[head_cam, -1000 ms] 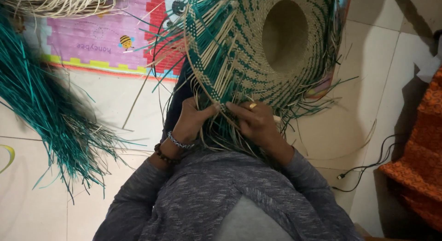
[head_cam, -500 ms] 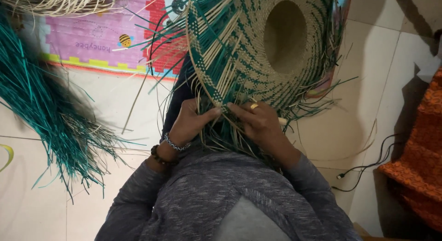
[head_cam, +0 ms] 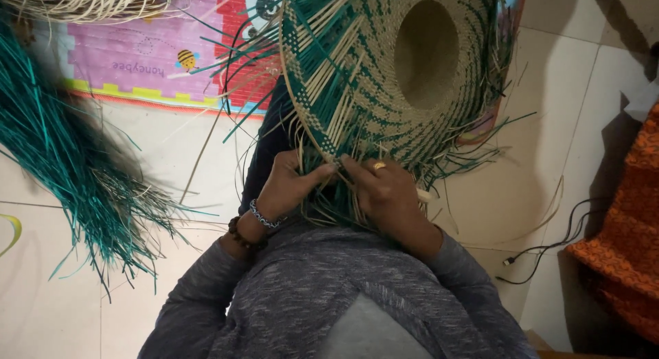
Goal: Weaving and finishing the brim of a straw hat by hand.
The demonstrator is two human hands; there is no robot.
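- A half-woven hat (head_cam: pixel 405 77) of tan and green straw lies upside down over the person's lap, its hollow crown facing up and loose strand ends bristling around its brim.
- The left hand (head_cam: pixel 292 184) grips the hat's near edge, thumb and fingers pinched together on the strands there.
- The right hand (head_cam: pixel 384 191), wearing a gold ring (head_cam: pixel 379 165), meets it at that same edge, fingers closed over the straw.
- Beaded bracelets (head_cam: pixel 255 220) circle the left wrist, just below the hat.
- Left of the hat, a bundle of green straw (head_cam: pixel 75 174) fans across the floor.
- Behind the hat lies a pink play mat (head_cam: pixel 151 50).
- Right of the hat sit an orange cloth (head_cam: pixel 618 242) and a black cable (head_cam: pixel 549 252).
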